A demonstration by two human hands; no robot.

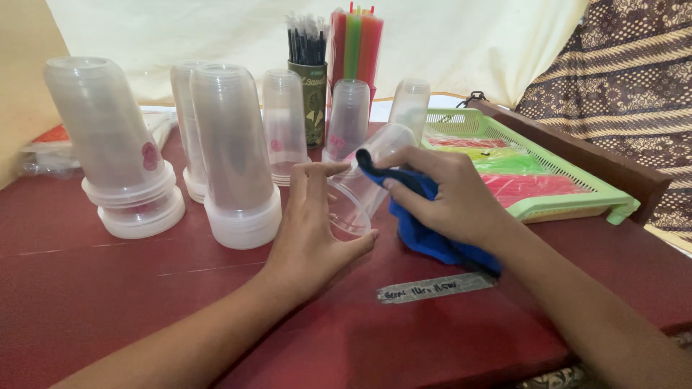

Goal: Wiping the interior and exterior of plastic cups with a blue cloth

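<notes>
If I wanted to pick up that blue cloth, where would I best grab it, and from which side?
Probably the bunched fold of the blue cloth lying on the red table, below the right hand. Come from the near side, low over the table: that part hangs free, while the upper end is pressed against the clear cup, which the left hand steadies.

Soft, even daylight glows through the pale cloth backdrop (447, 43), leaving faint shadows on the dark red wooden table (108, 288), with slight wide-angle bending at the edges.
</notes>
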